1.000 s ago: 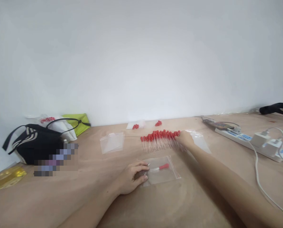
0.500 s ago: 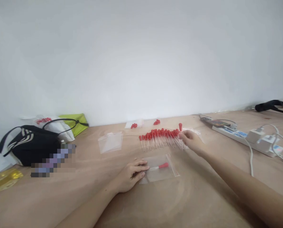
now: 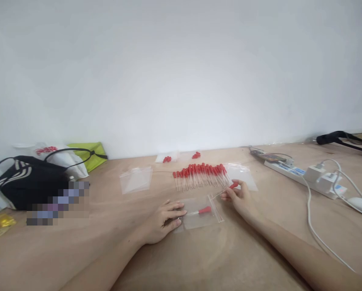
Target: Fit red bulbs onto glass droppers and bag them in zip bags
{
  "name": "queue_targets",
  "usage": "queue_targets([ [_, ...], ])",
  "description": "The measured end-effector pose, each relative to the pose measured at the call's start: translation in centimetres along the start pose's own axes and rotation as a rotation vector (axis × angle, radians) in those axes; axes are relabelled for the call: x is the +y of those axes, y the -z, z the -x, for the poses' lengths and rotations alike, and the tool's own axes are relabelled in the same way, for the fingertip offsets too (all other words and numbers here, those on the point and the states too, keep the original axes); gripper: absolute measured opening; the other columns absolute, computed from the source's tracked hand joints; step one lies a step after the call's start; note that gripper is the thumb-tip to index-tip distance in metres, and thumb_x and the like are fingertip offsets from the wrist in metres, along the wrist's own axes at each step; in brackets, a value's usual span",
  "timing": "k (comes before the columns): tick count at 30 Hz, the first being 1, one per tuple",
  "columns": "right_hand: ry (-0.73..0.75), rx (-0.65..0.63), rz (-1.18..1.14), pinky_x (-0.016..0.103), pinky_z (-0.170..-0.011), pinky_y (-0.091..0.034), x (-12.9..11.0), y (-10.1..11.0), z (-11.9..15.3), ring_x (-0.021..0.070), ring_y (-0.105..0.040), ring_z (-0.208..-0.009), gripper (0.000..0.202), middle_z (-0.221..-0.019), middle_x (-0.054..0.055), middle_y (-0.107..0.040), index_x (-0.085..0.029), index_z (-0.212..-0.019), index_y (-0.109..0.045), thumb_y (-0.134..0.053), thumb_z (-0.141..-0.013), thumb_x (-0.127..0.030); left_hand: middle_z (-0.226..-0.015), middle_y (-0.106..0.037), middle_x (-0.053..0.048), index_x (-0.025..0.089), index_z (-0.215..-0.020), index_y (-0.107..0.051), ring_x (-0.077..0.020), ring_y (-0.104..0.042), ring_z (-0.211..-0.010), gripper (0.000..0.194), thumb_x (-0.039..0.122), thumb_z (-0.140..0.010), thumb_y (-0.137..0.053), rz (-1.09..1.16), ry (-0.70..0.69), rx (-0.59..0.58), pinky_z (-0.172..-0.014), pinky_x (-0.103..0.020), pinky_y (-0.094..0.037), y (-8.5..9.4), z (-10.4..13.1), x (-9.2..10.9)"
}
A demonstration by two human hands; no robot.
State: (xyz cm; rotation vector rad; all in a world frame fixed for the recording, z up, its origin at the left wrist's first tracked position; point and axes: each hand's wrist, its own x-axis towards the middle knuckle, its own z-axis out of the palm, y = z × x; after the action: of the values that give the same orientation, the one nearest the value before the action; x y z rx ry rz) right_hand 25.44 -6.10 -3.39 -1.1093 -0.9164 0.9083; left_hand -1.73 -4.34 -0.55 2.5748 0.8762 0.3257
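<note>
1. Pale wall (image 3: 181,81) rises behind a brown surface (image 3: 138,258), where a row of red-bulbed droppers (image 3: 199,171) lies beyond a transparent zip bag (image 3: 199,221)
2. Left hand (image 3: 165,220) rests on the bag's left end, fingers spread rather than clenched; pressing too lightly could let the bag slide left under a push
3. Right hand (image 3: 240,198) has its fingers grasping a dropper (image 3: 233,185) by the bulb end, tube pointing left at the zip edge (whether the tip is inside or above, I cannot tell)
4. Barely parted film could make that thin tip snag on the zip or skid across the top
5. Inside the bag lies a bagged dropper (image 3: 204,210), bulb to the right; contact between the two might chip a tube, were they brittle
6. Row's right end is near the right hand, so a careless swing could scatter it
</note>
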Motion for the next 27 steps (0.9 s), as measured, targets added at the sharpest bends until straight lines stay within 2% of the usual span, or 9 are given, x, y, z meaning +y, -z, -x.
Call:
queue_targets([
  [4,-0.066,-0.113,-0.028,0.033,-0.06,-0.049,-0.3,-0.5,0.8,0.0147,-0.059,-0.058,0.052,-0.066,-0.002,-0.058,-0.023,-0.09,-0.032,-0.058,-0.059,-0.056,-0.128,-0.044,-0.002,0.028,-0.123,-0.041,-0.0189,-0.036,-0.119,0.039,0.035,-0.085,-0.042,0.012,0.019,0.01,-0.103,-0.043,-0.019,0.0,0.0,0.1],
  [7,-0.061,-0.187,0.019,0.03,-0.056,-0.047,-0.1,-0.6,1.2,0.0122,-0.057,-0.055,0.045,-0.066,-0.003,-0.056,-0.022,-0.086,-0.037,-0.056,-0.062,-0.055,-0.131,-0.04,-0.001,0.028,-0.127,-0.034,-0.0192,-0.034,-0.12,0.044,0.038,-0.085,-0.041,0.025,0.035,0.024,-0.103,-0.043,-0.019,0.0,0.2,0.1],
  [12,0.073,-0.307,0.347,0.024,-0.05,-0.039,0.5,-0.7,1.1,0.0103,-0.049,-0.052,0.028,-0.058,-0.002,-0.053,-0.018,-0.07,-0.053,-0.058,-0.065,-0.045,-0.132,-0.037,0.0,0.029,-0.127,-0.033,-0.0206,-0.031,-0.122,0.044,0.039,-0.085,-0.041,0.028,0.058,0.005,-0.104,-0.043,-0.018,0.1,0.2,0.1],
  [14,0.083,-0.305,0.428,0.024,-0.048,-0.038,0.8,-0.7,1.0,0.0105,-0.047,-0.051,0.024,-0.056,-0.002,-0.053,-0.017,-0.074,-0.057,-0.06,-0.065,-0.039,-0.132,-0.038,0.0,0.029,-0.127,-0.034,-0.0213,-0.031,-0.121,0.044,0.039,-0.084,-0.042,0.036,0.05,0.008,-0.104,-0.044,-0.018,0.1,0.1,0.2],
  [18,0.057,-0.274,0.431,0.024,-0.051,-0.04,1.2,-0.7,0.8,0.0116,-0.051,-0.055,0.023,-0.066,0.0,-0.059,-0.017,-0.08,-0.055,-0.06,-0.065,-0.032,-0.131,-0.039,-0.001,0.029,-0.127,-0.034,-0.0213,-0.033,-0.12,0.045,0.037,-0.084,-0.042,0.044,0.022,0.016,-0.103,-0.043,-0.019,0.1,-0.3,0.2],
  [22,0.066,-0.35,0.437,0.026,-0.057,-0.042,1.2,-0.6,0.7,0.0143,-0.056,-0.064,0.018,-0.071,0.002,-0.062,-0.017,-0.079,-0.056,-0.055,-0.069,-0.032,-0.131,-0.04,-0.001,0.028,-0.127,-0.034,-0.0193,-0.034,-0.12,0.043,0.034,-0.085,-0.042,0.04,0.006,0.006,-0.104,-0.042,-0.018,0.1,-0.4,0.2],
  [27,0.082,-0.438,0.455,0.029,-0.062,-0.044,0.7,-0.9,0.6,0.017,-0.058,-0.069,0.023,-0.075,0.004,-0.065,-0.017,-0.081,-0.061,-0.05,-0.074,-0.036,-0.13,-0.041,0.0,0.027,-0.126,-0.036,-0.0195,-0.034,-0.12,0.042,0.032,-0.085,-0.043,0.051,0.005,0.007,-0.104,-0.043,-0.018,0.1,-0.5,0.2],
])
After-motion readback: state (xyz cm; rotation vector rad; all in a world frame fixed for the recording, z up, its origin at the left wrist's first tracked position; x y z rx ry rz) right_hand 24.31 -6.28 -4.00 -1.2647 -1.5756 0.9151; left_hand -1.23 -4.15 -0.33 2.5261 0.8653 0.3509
